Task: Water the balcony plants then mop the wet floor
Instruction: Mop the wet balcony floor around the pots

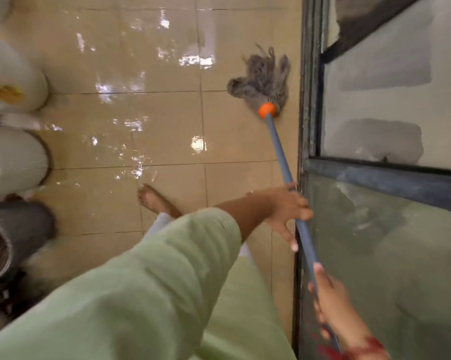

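A mop with a grey string head [264, 79], an orange collar and a blue handle [281, 154] lies on the wet beige tile floor [146, 113] close to the glass door on the right. My left hand [286, 211], in a green sleeve, grips the handle at mid-length, with one finger stretched out along it. Lower down the shaft, my right hand [330, 302] holds the handle near the bottom right. The mop head touches the tiles next to the door frame.
Three ribbed plant pots [19, 159] line the left edge, two pale and one dark. A dark-framed glass door [375, 178] bounds the right side. My bare foot [154, 198] stands mid-floor. Shiny puddles cover the tiles left of the mop.
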Motion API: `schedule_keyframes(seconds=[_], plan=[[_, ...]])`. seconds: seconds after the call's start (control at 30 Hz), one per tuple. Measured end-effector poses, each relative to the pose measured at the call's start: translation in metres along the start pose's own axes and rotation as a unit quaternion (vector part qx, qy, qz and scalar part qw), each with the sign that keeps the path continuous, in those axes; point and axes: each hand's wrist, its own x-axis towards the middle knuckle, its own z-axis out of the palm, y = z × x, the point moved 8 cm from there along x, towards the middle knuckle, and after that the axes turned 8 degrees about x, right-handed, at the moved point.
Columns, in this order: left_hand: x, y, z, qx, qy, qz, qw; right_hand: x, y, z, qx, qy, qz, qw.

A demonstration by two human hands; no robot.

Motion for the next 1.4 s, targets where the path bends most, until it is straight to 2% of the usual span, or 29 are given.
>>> schedule_keyframes(seconds=[0.07,0.1,0.17,0.2,0.23,0.27,0.3,0.33,0.37,0.4,0.43,0.5,0.53,0.57,0.63,0.8,0.93,1.03,1.1,1.17,1.27,1.4], plan=[[-0.019,0.018,-0.005,-0.017,-0.043,0.043,0.998,-0.024,0.009,0.008,-0.071,0.048,-0.008,0.996],[-0.032,0.02,-0.004,-0.027,-0.069,0.039,0.996,-0.035,0.007,0.018,-0.097,0.068,-0.019,0.993],[-0.054,0.029,-0.027,-0.076,-0.039,0.007,0.996,-0.06,-0.01,0.042,-0.133,0.107,-0.034,0.985],[-0.085,0.018,0.006,-0.083,-0.032,-0.024,0.996,-0.069,-0.023,0.054,-0.141,0.121,-0.05,0.981],[-0.104,0.006,0.038,-0.157,-0.066,-0.072,0.983,-0.076,-0.038,0.063,-0.144,0.133,-0.079,0.977],[-0.134,-0.022,0.063,-0.148,-0.05,-0.155,0.975,-0.081,-0.051,0.075,-0.153,0.132,-0.099,0.974],[-0.153,-0.053,0.099,-0.152,-0.014,-0.264,0.952,-0.084,-0.059,0.088,-0.164,0.12,-0.083,0.976],[-0.17,-0.068,0.136,-0.247,-0.04,-0.332,0.909,-0.084,-0.066,0.103,-0.184,0.098,-0.057,0.976],[-0.166,-0.066,0.129,-0.374,-0.02,-0.255,0.891,-0.082,-0.073,0.116,-0.201,0.076,-0.039,0.976],[-0.166,-0.062,0.115,-0.349,-0.003,-0.172,0.921,-0.081,-0.082,0.124,-0.215,0.063,-0.039,0.974],[-0.177,-0.063,0.09,-0.266,0.032,-0.124,0.955,-0.08,-0.094,0.138,-0.23,0.045,-0.051,0.971],[-0.221,-0.07,0.034,-0.238,0.031,-0.104,0.965,-0.084,-0.119,0.166,-0.274,0.021,-0.085,0.958],[-0.252,-0.082,0.053,-0.195,0.055,-0.134,0.97,-0.084,-0.13,0.18,-0.31,0.012,-0.099,0.945],[-0.268,-0.087,0.056,-0.219,0.066,-0.152,0.962,-0.087,-0.14,0.191,-0.341,0.009,-0.113,0.933],[-0.309,-0.1,0.074,-0.176,0.121,-0.21,0.954,-0.094,-0.161,0.219,-0.399,-0.004,-0.145,0.906],[-0.387,-0.109,0.117,-0.219,0.27,-0.34,0.874,-0.128,-0.196,0.29,-0.503,-0.042,-0.237,0.83],[-0.421,-0.093,0.143,-0.227,0.3,-0.419,0.827,-0.148,-0.204,0.316,-0.563,-0.049,-0.302,0.768],[-0.411,-0.072,0.151,-0.19,0.273,-0.417,0.846,-0.153,-0.2,0.311,-0.623,-0.058,-0.302,0.719],[-0.398,-0.065,0.145,-0.188,0.246,-0.372,0.875,-0.151,-0.198,0.296,-0.641,-0.065,-0.291,0.707],[-0.386,-0.061,0.139,-0.22,0.218,-0.336,0.889,-0.151,-0.195,0.278,-0.653,-0.074,-0.275,0.701],[-0.363,-0.058,0.125,-0.233,0.173,-0.299,0.909,-0.146,-0.187,0.254,-0.659,-0.094,-0.239,0.707],[-0.344,-0.071,0.122,-0.222,0.103,-0.249,0.937,-0.125,-0.183,0.245,-0.614,-0.097,-0.158,0.767]])
